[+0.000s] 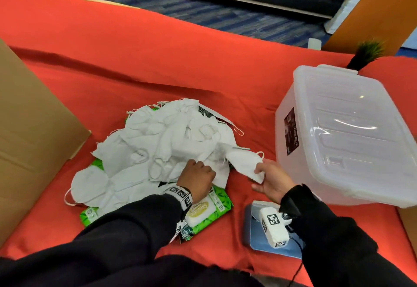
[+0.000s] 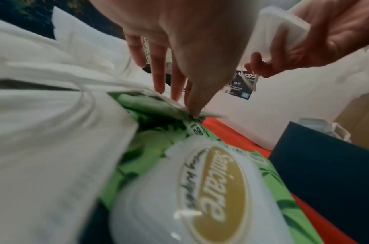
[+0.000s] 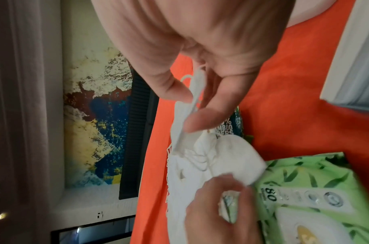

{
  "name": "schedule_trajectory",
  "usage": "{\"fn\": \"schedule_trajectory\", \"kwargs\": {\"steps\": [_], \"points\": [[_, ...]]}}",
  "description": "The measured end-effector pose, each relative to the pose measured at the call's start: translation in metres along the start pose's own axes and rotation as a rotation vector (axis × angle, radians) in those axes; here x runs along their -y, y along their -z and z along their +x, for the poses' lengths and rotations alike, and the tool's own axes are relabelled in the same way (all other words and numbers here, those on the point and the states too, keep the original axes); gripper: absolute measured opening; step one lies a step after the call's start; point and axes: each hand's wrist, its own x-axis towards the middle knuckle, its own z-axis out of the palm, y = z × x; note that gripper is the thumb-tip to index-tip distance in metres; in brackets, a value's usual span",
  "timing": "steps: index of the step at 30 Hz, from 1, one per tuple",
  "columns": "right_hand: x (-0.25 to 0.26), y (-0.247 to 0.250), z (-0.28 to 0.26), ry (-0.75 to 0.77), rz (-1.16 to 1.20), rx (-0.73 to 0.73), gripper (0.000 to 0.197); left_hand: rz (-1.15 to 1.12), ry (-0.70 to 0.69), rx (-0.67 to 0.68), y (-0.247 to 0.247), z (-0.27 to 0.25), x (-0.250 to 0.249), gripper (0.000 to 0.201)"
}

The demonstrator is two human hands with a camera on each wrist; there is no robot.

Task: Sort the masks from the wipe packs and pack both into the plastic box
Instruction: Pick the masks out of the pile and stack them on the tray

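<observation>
A heap of white masks (image 1: 162, 146) lies mid-table on the red cloth, covering green wipe packs; one pack (image 1: 209, 210) sticks out at the near edge and another (image 1: 90, 214) at the near left. My left hand (image 1: 196, 164) sits on the heap's near side, its fingertips (image 2: 192, 110) pinching a mask edge just above the green pack (image 2: 200, 181). My right hand (image 1: 261, 169) pinches one white mask (image 1: 243, 164) by its edge and ear loop (image 3: 192, 102), lifted slightly off the heap. The clear plastic box (image 1: 345, 133) stands to the right with its lid on.
A large cardboard box (image 1: 29, 140) fills the left side. A blue flat pad (image 1: 266, 237) lies under my right wrist. A small plant (image 1: 365, 54) stands behind the plastic box. Red cloth (image 1: 158, 61) stretches bare beyond the heap.
</observation>
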Motion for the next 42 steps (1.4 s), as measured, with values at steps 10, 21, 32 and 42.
{"fn": "schedule_trajectory", "kwargs": {"steps": [10,21,32,42], "points": [[-0.022,0.002,-0.017,0.103,0.053,0.064,0.040,-1.429,0.748,-0.481,0.062,-0.042,0.052,0.012],[-0.043,-0.048,-0.019,0.175,0.030,0.017,0.040,-1.871,0.552,-0.258,0.124,-0.076,0.044,0.021],[-0.042,-0.050,-0.027,0.323,0.015,-0.131,0.035,-1.992,0.375,-0.395,0.148,-0.060,0.019,0.027],[-0.037,-0.033,-0.032,0.468,-0.043,-0.023,0.039,-1.824,0.671,-0.311,0.119,-0.068,0.043,0.029]]}}
